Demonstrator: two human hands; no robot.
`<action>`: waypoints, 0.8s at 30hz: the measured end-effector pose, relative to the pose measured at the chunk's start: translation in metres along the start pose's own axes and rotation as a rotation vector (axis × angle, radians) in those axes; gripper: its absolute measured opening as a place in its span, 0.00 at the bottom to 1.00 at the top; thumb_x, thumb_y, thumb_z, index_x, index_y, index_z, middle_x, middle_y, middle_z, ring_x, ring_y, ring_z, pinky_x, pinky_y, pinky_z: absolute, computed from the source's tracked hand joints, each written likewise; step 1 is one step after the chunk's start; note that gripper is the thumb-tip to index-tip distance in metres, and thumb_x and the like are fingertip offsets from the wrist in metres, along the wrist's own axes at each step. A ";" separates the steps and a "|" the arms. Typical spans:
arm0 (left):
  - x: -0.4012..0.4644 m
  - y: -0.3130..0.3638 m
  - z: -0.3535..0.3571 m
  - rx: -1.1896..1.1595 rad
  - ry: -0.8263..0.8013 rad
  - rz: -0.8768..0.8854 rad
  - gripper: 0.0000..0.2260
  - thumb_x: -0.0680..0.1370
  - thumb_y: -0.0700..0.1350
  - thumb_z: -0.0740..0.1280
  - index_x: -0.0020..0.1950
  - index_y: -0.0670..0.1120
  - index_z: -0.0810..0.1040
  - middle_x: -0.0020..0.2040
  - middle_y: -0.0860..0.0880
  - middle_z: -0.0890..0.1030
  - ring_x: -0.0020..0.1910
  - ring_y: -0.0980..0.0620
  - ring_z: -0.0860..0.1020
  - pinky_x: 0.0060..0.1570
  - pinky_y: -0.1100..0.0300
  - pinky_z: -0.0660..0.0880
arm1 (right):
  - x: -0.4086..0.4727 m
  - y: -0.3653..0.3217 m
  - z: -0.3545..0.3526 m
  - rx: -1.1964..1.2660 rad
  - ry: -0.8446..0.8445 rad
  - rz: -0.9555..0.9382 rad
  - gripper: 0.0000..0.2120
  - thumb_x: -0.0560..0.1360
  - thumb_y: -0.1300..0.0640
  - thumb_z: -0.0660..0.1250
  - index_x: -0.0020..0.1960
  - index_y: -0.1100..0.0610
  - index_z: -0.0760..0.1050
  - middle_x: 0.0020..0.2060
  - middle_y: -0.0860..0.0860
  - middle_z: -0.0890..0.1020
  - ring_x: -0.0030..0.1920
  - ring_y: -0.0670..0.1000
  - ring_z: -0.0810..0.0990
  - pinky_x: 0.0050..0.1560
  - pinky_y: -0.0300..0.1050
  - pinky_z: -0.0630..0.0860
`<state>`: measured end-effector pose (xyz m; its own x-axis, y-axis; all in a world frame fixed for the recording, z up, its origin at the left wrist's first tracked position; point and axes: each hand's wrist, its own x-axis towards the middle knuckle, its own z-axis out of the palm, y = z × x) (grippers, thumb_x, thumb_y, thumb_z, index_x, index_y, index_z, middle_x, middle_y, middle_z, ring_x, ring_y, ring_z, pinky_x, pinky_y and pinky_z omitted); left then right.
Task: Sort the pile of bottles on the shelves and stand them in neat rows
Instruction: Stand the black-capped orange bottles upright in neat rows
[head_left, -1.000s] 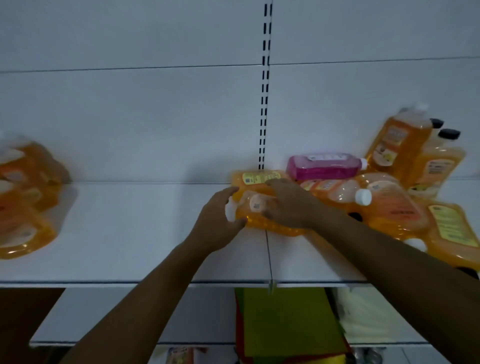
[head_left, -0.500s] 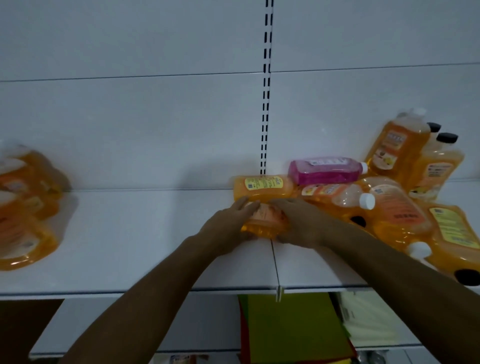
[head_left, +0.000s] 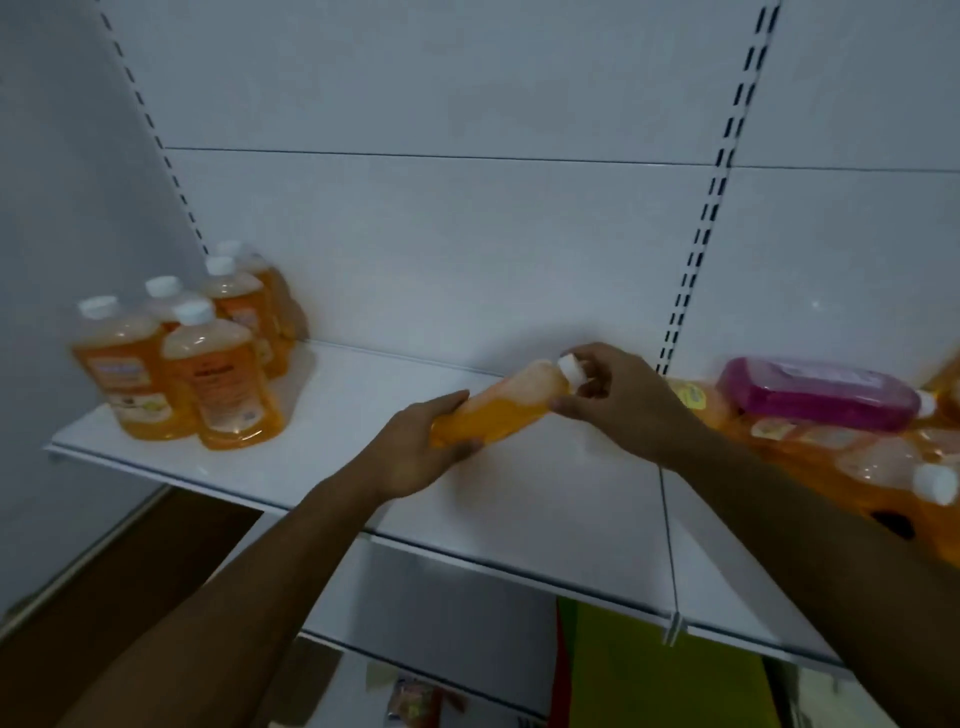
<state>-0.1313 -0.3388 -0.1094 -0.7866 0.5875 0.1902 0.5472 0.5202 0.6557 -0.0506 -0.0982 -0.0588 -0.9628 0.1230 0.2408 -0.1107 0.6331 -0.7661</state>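
white shelf (head_left: 363, 467) carries standing orange bottles (head_left: 208, 364), toppled pile (head_left: 831, 441).

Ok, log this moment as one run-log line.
left hand: grips orange bottle base | right hand: at white cap | bottle: tilted, above shelf | standing bottles: left

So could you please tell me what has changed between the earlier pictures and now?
The orange bottle has left the pile and is now held in the air, left hand at its base, right hand at its white cap. The view swung left. The pink bottle still lies on the pile.
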 end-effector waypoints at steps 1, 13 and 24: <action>-0.008 -0.004 -0.004 -0.066 0.027 -0.024 0.33 0.70 0.61 0.71 0.71 0.49 0.70 0.66 0.51 0.77 0.62 0.54 0.75 0.61 0.58 0.70 | 0.008 -0.012 0.008 0.032 0.008 -0.024 0.22 0.68 0.50 0.76 0.59 0.53 0.74 0.47 0.47 0.80 0.43 0.45 0.78 0.42 0.37 0.75; -0.102 -0.063 -0.076 -0.196 0.420 -0.174 0.19 0.72 0.55 0.73 0.60 0.53 0.75 0.54 0.56 0.79 0.53 0.60 0.77 0.50 0.57 0.77 | 0.055 -0.108 0.135 0.240 -0.384 -0.310 0.35 0.63 0.58 0.81 0.63 0.49 0.66 0.58 0.48 0.77 0.55 0.49 0.80 0.54 0.48 0.80; -0.117 -0.117 -0.110 -0.221 0.662 -0.364 0.20 0.71 0.48 0.75 0.60 0.53 0.72 0.54 0.59 0.78 0.52 0.61 0.77 0.45 0.68 0.76 | 0.084 -0.164 0.213 0.062 -0.229 -0.511 0.23 0.70 0.57 0.75 0.63 0.55 0.73 0.59 0.50 0.79 0.57 0.48 0.78 0.55 0.39 0.75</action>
<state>-0.1346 -0.5364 -0.1280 -0.9502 -0.1236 0.2862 0.2079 0.4331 0.8771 -0.1654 -0.3546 -0.0397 -0.8109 -0.3609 0.4608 -0.5850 0.5214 -0.6212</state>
